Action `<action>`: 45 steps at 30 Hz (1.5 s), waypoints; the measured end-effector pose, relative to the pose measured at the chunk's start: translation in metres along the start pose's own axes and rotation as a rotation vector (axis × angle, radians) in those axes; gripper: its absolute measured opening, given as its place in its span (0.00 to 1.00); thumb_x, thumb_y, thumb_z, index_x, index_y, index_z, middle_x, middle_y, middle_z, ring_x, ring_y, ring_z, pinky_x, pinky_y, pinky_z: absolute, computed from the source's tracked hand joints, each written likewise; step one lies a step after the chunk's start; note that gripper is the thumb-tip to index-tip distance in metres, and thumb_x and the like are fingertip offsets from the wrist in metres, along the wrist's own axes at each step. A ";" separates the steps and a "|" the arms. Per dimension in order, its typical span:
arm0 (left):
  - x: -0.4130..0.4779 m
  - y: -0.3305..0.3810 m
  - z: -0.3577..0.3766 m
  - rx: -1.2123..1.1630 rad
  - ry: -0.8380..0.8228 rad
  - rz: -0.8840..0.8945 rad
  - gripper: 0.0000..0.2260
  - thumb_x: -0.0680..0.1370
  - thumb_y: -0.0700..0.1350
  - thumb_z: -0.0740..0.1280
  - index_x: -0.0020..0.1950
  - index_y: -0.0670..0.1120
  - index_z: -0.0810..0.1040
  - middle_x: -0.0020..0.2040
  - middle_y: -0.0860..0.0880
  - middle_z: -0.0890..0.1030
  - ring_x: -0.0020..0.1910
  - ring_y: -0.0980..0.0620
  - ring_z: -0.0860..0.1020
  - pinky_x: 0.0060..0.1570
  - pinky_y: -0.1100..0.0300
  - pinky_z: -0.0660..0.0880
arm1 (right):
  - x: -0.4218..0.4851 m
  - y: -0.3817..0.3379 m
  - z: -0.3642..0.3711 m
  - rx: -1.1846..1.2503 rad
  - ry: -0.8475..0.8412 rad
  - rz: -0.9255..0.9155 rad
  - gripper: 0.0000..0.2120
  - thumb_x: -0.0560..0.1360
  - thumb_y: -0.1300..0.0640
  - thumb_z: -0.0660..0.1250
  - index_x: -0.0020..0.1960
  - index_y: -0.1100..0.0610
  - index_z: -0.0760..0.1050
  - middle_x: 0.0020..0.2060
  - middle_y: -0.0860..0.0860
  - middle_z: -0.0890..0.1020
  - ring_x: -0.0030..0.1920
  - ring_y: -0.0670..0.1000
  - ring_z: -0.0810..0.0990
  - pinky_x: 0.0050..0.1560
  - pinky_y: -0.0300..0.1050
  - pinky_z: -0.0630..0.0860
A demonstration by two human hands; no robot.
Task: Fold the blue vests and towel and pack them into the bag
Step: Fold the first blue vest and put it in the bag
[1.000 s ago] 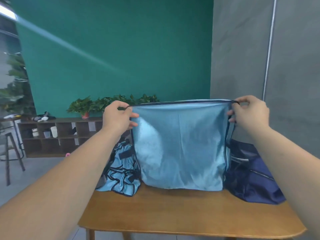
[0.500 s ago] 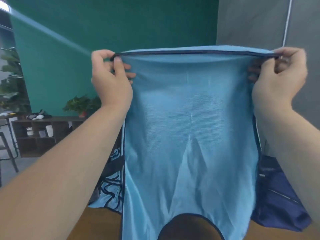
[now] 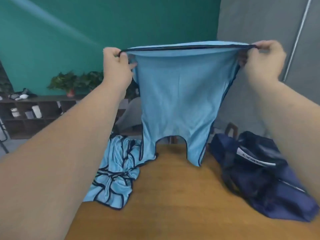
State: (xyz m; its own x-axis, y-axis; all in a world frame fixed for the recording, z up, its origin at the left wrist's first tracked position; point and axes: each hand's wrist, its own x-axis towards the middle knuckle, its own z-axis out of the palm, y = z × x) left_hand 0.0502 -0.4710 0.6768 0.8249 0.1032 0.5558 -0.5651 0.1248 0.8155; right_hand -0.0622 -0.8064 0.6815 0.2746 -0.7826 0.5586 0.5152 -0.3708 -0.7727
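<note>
I hold a light blue vest point(image 3: 178, 101) with dark trim stretched out in the air above the table. My left hand point(image 3: 116, 66) pinches the left corner of its hem and my right hand point(image 3: 263, 61) pinches the right corner. The vest hangs upside down, its shoulder straps just touching the wooden table point(image 3: 173, 205). A crumpled heap of more blue vests point(image 3: 114, 174) lies on the table's left side. The dark navy bag point(image 3: 259, 179) lies on the right side, with a white label showing.
A low dark shelf unit point(image 3: 34, 111) with cups and potted plants point(image 3: 69, 82) stands against the green wall at the back left. A grey chair back point(image 3: 129, 113) shows behind the table. A grey wall with a metal pipe point(image 3: 297, 37) is at the right.
The vest was raised from the table until its full length hung free. Both hands then moved away from the camera, keeping their pinch on the hem corners. The view tilted down onto the table.
</note>
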 end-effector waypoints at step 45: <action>-0.292 -0.286 -0.134 1.160 -0.306 0.302 0.04 0.83 0.45 0.70 0.54 0.46 0.82 0.45 0.51 0.84 0.44 0.49 0.82 0.57 0.49 0.74 | -0.299 0.255 -0.171 -0.927 -0.674 -0.200 0.06 0.80 0.60 0.71 0.56 0.57 0.82 0.48 0.54 0.84 0.48 0.58 0.82 0.45 0.49 0.77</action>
State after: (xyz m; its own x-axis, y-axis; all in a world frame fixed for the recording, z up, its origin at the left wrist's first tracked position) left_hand -0.0313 -0.4050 0.2594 0.7216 -0.2785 0.6339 -0.5147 -0.8281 0.2222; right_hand -0.1517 -0.7524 0.2663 0.7753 -0.3477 0.5272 -0.1168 -0.8993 -0.4214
